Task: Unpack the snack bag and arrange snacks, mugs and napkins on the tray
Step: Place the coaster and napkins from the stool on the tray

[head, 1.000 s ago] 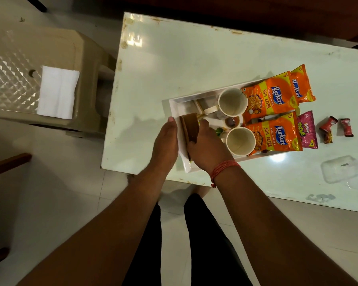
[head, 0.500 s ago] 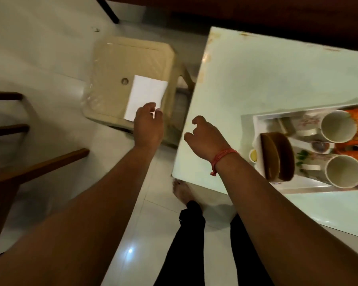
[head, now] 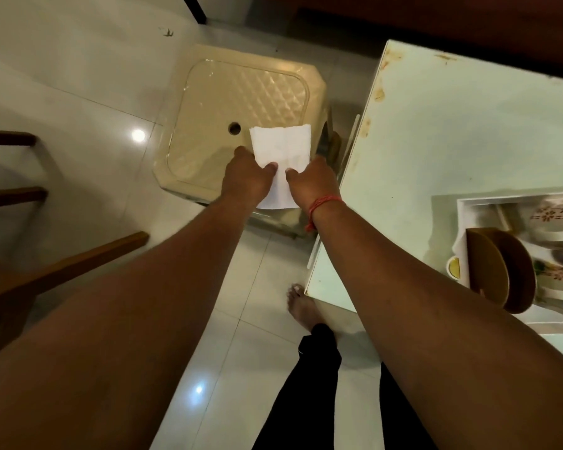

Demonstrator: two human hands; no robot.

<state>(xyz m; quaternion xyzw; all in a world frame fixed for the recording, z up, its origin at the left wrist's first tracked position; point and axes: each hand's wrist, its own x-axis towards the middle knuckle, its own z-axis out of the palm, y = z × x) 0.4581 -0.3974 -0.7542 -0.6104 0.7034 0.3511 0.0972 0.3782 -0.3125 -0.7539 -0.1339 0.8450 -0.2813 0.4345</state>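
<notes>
A white folded napkin (head: 281, 154) lies on the beige plastic stool (head: 238, 102) left of the table. My left hand (head: 247, 180) pinches its left edge and my right hand (head: 312, 181), with a red thread at the wrist, pinches its right edge, thumbs on top. On the table at the far right stands the white tray (head: 462, 206). It holds a brown napkin holder (head: 501, 267) and flowered mugs (head: 556, 219) lying on their sides, partly cut off by the frame edge.
The pale green table (head: 452, 141) fills the right side, its left edge close to the stool. Wooden chair rails (head: 46, 271) stand at the left. My bare foot (head: 303, 306) and black trouser legs are on the glossy tiled floor below.
Both hands left the tray and reached left to the stool. They now hold the napkin by its two edges. My view swung left, pushing the tray to the right frame edge.
</notes>
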